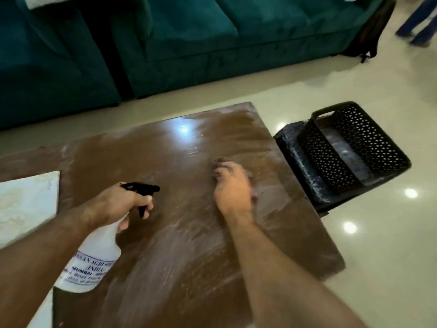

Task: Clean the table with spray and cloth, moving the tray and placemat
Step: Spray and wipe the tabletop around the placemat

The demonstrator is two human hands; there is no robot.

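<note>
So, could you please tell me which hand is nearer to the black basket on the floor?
Right. The right hand wipes the table near the edge beside the basket; the left hand, holding the spray bottle, is farther across the table.

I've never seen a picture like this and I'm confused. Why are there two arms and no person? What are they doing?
The camera sits on the person's head and looks down, so you see only their own arms, as if through their eyes. There is just this one picture.

The left hand holds a white spray bottle with a black trigger. The right hand presses a brown cloth, mostly hidden under the fingers, onto the brown table. Whitish streaks show on the wood. A pale placemat lies at the table's left side. A black tray with holes sits off the table on a black seat, beside it. A green sofa is behind.
</note>
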